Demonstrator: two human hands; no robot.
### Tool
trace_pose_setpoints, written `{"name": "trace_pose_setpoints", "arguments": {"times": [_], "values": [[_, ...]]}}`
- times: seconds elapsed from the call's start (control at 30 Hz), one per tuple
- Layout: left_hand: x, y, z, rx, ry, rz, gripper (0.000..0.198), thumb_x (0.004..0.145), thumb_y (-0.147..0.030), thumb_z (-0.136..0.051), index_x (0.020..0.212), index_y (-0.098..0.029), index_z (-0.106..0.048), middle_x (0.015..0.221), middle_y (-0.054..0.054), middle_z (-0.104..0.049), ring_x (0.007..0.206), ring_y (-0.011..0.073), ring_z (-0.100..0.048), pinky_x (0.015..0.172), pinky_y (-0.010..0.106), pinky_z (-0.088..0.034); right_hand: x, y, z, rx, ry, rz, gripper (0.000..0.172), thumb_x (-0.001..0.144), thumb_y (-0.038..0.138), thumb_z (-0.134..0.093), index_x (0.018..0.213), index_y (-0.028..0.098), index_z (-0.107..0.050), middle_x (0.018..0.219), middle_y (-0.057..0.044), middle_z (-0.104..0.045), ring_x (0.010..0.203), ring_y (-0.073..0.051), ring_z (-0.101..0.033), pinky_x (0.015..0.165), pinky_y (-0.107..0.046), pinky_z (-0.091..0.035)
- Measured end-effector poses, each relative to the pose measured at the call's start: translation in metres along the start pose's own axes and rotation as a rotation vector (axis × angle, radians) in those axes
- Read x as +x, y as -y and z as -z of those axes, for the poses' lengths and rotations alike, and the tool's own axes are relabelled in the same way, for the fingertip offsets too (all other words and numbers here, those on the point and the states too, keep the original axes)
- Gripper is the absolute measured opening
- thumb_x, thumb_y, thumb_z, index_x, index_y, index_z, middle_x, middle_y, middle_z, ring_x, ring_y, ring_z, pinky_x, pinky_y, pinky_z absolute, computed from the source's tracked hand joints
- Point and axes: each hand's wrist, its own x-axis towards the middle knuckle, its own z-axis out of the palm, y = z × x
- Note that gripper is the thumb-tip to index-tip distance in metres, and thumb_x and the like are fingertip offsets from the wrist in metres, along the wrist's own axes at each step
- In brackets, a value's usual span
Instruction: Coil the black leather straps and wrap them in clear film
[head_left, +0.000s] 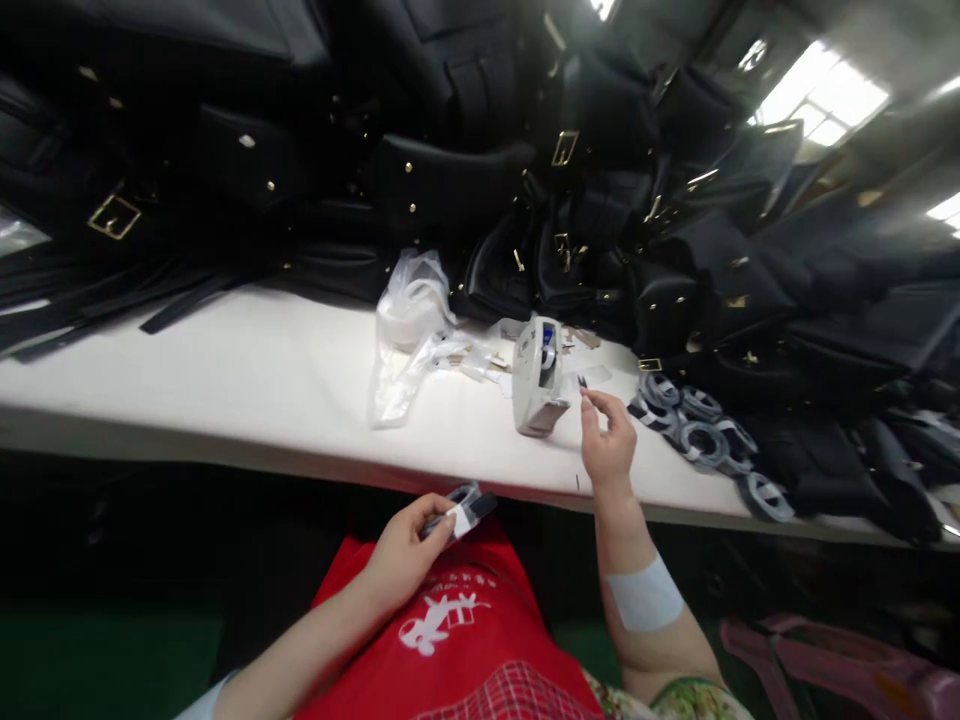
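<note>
1. The folded black strap [466, 506] with a white band round it sits low in the middle of the frame, just under the table edge, above the red apron [465, 640]
2. Left hand [405, 555] has it: fingers curled round one end, thumb on top, so a proper pinch grip
3. Right hand [607, 440] is up over the white table [247, 380], right of centre, thumb and forefinger pressed together on a tiny strip [582, 386]; it's too small to tell what it is
4. That strip is just beside the white tape dispenser [536, 378], which stands upright on the table
5. There's a white patch [645, 597] on the right forearm
6. A row of rolled straps [701, 430] lies on the table, further right
7. A crumpled plastic bag [409, 320] and paper scraps are left of the dispenser
8. A huge pile of black handbags [450, 180] with gold buckles fills the whole top of the frame
</note>
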Motion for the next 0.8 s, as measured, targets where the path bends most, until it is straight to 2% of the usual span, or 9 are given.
{"name": "trace_pose_setpoints", "arguments": {"times": [0.1,0.23,0.4,0.57,0.67,0.73,0.8], "values": [[0.000,0.001,0.001,0.071,0.033,-0.052,0.031,0.077,-0.048,-0.059,0.077,-0.018,-0.064,0.074,0.004,-0.066,0.073,0.0206,-0.058,0.070,0.029,-0.045,0.029,-0.021,-0.009,0.073,0.134,-0.141,0.038,0.087,0.048,-0.052,0.082,0.019,-0.074,0.091,-0.010,-0.073,0.095,-0.025,-0.064,0.095,-0.045,-0.044],[-0.002,0.004,0.000,0.088,0.037,-0.047,0.035,0.076,-0.053,-0.059,0.078,-0.018,-0.064,0.075,0.004,-0.066,0.074,0.0222,-0.059,0.071,0.030,-0.046,0.037,-0.029,-0.024,0.203,0.192,-0.201,0.041,0.081,0.053,-0.057,0.070,0.018,-0.074,0.076,-0.007,-0.074,0.079,-0.022,-0.067,0.081,-0.039,-0.051],[-0.003,0.004,-0.001,0.061,0.048,-0.019,0.036,0.075,-0.054,-0.061,0.078,-0.018,-0.065,0.074,0.004,-0.065,0.073,0.0220,-0.058,0.070,0.030,-0.046,0.028,-0.019,-0.030,0.342,0.153,-0.240,0.034,0.071,0.050,-0.071,0.070,0.016,-0.073,0.070,-0.005,-0.071,0.071,-0.020,-0.065,0.074,-0.036,-0.052],[-0.004,0.004,-0.002,0.057,0.051,-0.014,0.037,0.075,-0.055,-0.062,0.080,-0.018,-0.065,0.076,0.004,-0.065,0.075,0.0224,-0.058,0.072,0.031,-0.046,0.011,-0.007,-0.025,0.344,-0.003,-0.202,0.022,0.072,0.040,-0.074,0.069,0.019,-0.072,0.082,-0.005,-0.066,0.085,-0.020,-0.061,0.085,-0.038,-0.048],[-0.003,0.006,-0.002,0.051,0.047,-0.015,0.039,0.076,-0.055,-0.061,0.083,-0.017,-0.065,0.078,0.005,-0.066,0.077,0.0229,-0.059,0.073,0.031,-0.047,-0.006,-0.001,-0.018,0.276,-0.044,-0.143,0.018,0.075,0.037,-0.073,0.071,0.020,-0.073,0.086,-0.006,-0.065,0.089,-0.021,-0.060,0.089,-0.040,-0.047],[-0.002,0.007,-0.003,0.045,0.038,-0.016,0.039,0.077,-0.056,-0.061,0.083,-0.017,-0.065,0.079,0.006,-0.067,0.077,0.0228,-0.059,0.073,0.031,-0.047,-0.017,0.002,-0.015,0.280,-0.039,-0.191,0.019,0.073,0.038,-0.074,0.070,0.019,-0.072,0.085,-0.006,-0.066,0.088,-0.021,-0.060,0.088,-0.040,-0.048],[-0.001,0.007,-0.003,0.043,0.030,-0.016,0.039,0.076,-0.056,-0.061,0.082,-0.017,-0.065,0.078,0.005,-0.067,0.076,0.0226,-0.059,0.072,0.031,-0.047,-0.027,0.002,-0.015,0.347,-0.010,-0.320,0.024,0.071,0.041,-0.076,0.067,0.019,-0.069,0.077,-0.005,-0.066,0.080,-0.020,-0.061,0.081,-0.037,-0.051]]}}
